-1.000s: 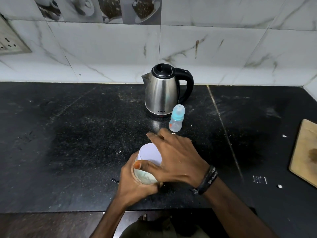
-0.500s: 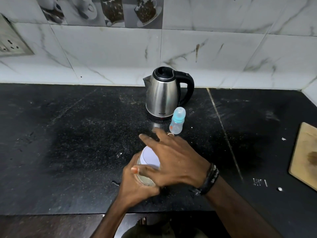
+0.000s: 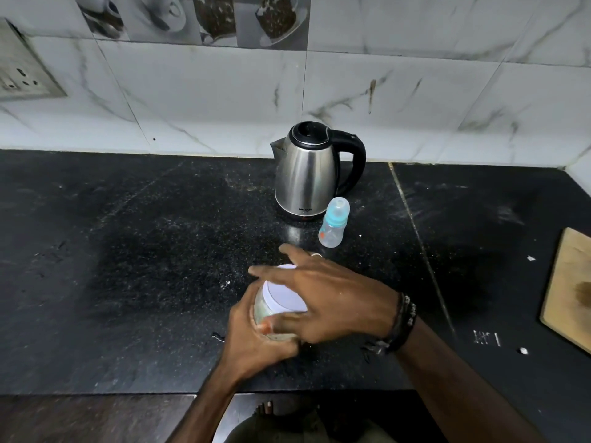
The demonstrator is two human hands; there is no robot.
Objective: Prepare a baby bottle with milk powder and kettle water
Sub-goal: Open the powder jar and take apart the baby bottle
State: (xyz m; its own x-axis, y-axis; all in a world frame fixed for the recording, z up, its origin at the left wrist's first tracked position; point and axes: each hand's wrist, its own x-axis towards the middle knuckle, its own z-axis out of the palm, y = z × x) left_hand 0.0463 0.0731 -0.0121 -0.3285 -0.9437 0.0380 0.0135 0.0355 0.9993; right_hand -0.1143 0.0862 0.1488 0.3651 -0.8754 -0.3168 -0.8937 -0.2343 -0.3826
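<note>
Black counter, pale marble wall, steel and teal on top

The countertop (image 3: 128, 266) is black stone speckled with fine pale flecks; the wall tiles (image 3: 208, 100) are white with grey and brown marble veins, under a grey band printed with coffee cups (image 3: 224, 17). The kettle (image 3: 305, 177) is brushed silver with a black lid and handle. The baby bottle (image 3: 333, 223) is clear with a teal collar and a small red mark. The jar (image 3: 271, 311) has a white lid (image 3: 284, 297) and a greenish body. Black bands (image 3: 404, 321) circle the right wrist, and a tan wooden board (image 3: 569, 289) carries a dark stain
</note>
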